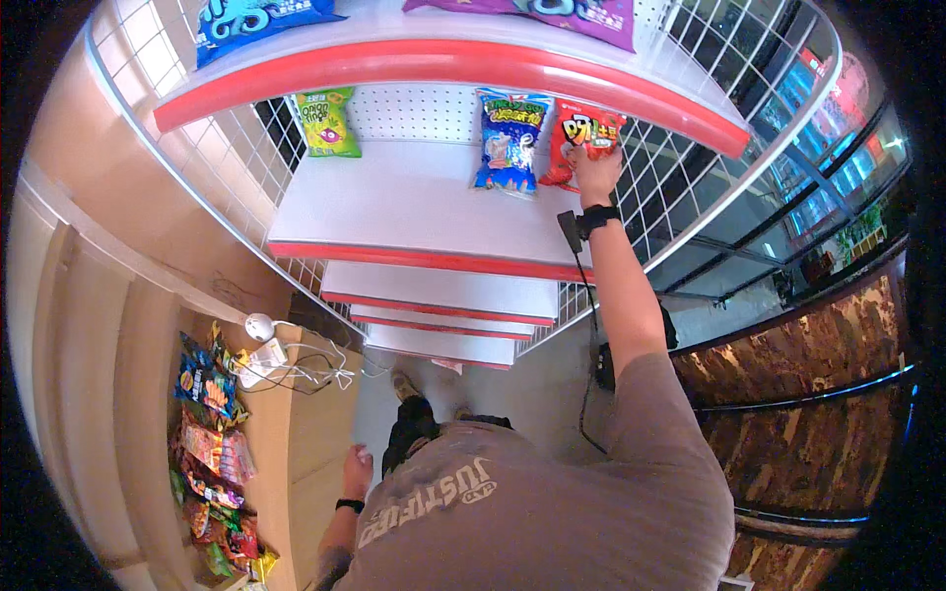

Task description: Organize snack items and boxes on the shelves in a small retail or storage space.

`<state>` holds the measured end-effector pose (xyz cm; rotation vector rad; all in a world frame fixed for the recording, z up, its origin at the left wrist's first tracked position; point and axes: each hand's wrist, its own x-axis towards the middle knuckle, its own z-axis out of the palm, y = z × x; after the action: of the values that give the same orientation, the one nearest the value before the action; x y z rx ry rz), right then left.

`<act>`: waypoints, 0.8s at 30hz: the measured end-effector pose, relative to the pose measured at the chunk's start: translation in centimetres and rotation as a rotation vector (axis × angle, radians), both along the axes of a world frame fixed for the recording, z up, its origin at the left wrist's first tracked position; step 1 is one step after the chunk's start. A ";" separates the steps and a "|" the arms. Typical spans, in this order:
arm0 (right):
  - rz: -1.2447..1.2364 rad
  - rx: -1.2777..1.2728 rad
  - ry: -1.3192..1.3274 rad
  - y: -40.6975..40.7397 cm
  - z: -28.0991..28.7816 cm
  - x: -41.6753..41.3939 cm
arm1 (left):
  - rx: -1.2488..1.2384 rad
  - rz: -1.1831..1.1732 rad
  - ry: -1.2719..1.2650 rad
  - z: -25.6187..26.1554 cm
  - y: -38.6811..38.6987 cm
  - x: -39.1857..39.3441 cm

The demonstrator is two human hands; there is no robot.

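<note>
My right hand [596, 176] reaches onto a white shelf [369, 196], with its fingers around the lower front of a red snack bag [573, 129]. That bag stands at the right end, by the wire side panel. Just left of it a blue snack bag [510, 144] leans back on the same shelf. At the shelf's far left stands a green bag of onion rings [329, 125]. My left hand [358, 469] hangs low beside my body with curled fingers; whether anything is inside them is hidden.
Overhead, a red-edged shelf [458, 60] carries blue and purple bags. More shelves [443, 284] lie below. To the left, a wooden counter [318, 421] holds a power strip [264, 362], cables and several snack bags [211, 388]. A black cable [589, 347] hangs from my right wrist.
</note>
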<state>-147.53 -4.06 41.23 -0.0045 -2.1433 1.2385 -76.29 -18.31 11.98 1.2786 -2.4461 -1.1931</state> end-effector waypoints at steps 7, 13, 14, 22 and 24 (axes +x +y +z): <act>0.212 -0.027 -0.142 1.9 -2.4 -2.8 | -0.028 -0.371 0.293 14.9 -5.2 -17.7; 0.446 -0.278 -0.016 -1.3 3.4 4.5 | -0.317 -0.527 0.619 27.7 -11.5 -28.9; 0.290 -0.288 -0.118 2.7 -0.1 0.9 | -0.335 -0.547 0.678 29.2 -12.2 -31.9; 0.501 -0.417 0.021 -0.8 5.7 10.3 | -0.796 -0.047 0.835 30.0 -28.5 -46.0; 0.545 -0.487 -0.118 -1.6 6.1 11.5 | -0.645 -0.002 0.854 29.0 -32.6 -48.6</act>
<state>-136.04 -5.64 47.30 0.3232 -1.9439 2.0978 -124.85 -50.89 40.99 0.4384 -1.9027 -0.6332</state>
